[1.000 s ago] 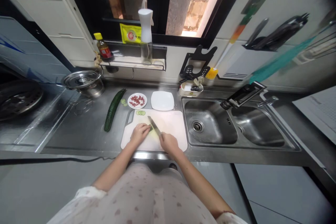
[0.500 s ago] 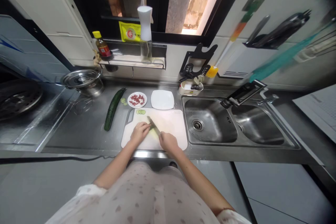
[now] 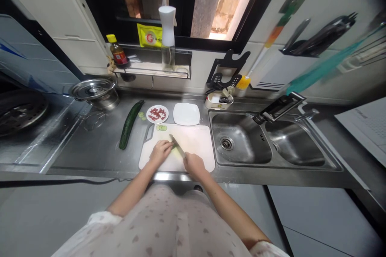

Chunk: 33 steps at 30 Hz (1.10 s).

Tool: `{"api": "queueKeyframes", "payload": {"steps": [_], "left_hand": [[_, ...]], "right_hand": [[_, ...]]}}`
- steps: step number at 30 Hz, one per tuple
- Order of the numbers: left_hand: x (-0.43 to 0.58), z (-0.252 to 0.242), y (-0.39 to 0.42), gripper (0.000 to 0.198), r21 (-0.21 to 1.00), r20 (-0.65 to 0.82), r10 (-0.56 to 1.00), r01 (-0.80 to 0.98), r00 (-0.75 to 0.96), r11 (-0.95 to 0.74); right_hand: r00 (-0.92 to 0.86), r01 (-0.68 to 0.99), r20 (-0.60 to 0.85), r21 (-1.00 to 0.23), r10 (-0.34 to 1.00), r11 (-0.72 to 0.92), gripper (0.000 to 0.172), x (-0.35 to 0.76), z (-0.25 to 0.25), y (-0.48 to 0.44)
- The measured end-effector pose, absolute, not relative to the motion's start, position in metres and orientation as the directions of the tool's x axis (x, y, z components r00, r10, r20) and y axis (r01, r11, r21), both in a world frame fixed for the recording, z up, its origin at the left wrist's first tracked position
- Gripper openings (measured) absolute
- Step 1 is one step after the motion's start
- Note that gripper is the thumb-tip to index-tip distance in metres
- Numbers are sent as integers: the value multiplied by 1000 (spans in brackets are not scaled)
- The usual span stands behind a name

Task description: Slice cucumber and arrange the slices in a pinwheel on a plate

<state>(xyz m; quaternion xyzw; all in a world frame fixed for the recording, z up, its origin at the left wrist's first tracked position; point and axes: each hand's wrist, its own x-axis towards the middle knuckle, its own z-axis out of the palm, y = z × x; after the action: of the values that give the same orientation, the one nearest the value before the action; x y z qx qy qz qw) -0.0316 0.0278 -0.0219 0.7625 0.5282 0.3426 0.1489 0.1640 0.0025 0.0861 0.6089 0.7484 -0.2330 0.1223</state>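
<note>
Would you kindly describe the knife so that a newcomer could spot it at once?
Start at the steel double sink, then look left to the white cutting board. There the right hand holds the knife, its blade slanting away beside the left hand. Its long metal blade sets it apart from the round green slices near the board's far edge.

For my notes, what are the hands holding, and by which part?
The right hand holds the knife by its handle; the left hand touches a small green piece, its exact hold unclear.
</note>
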Motion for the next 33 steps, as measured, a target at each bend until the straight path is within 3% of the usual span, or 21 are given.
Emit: {"api": "queueKeyframes", "payload": {"steps": [15, 33], "left_hand": [[-28, -23, 22, 23, 557, 404, 885, 706, 229, -437], [-31, -21, 26, 25, 559, 385, 889, 704, 247, -438]], "right_hand": [[-239, 969, -554, -185, 798, 162, 29, 176, 99, -8], [-255, 961, -485, -224, 836, 163, 30, 154, 89, 11]]}}
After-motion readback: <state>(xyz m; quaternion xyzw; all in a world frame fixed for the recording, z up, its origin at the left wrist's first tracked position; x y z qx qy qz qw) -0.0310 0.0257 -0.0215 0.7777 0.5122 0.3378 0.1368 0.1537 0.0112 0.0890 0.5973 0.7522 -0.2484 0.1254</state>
